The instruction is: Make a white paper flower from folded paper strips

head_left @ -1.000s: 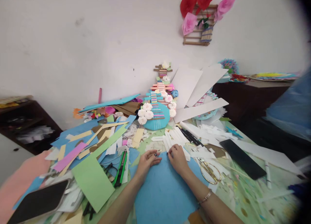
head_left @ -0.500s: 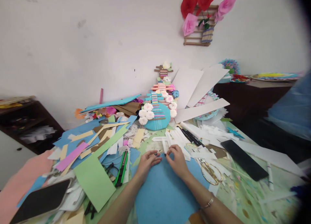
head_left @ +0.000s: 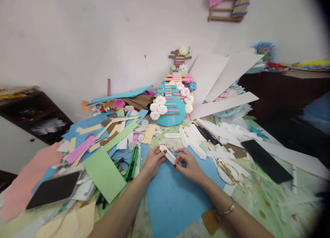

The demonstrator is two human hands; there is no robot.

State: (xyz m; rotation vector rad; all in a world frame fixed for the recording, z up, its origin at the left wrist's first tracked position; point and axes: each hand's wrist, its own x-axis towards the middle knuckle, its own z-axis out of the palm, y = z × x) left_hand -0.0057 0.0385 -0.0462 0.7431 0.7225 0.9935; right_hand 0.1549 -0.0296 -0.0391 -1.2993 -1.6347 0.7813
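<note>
Head view: a white strip (head_left: 169, 156) is held at a slant between the two hands, over the far part of the blue sheet (head_left: 177, 200); its far left end is pinched in a narrow grip by the left hand (head_left: 154, 160), its near right end by the right hand (head_left: 190, 165). Light, even pressure at both ends is judged best, so that the edges are kept straight and unbuckled.
</note>
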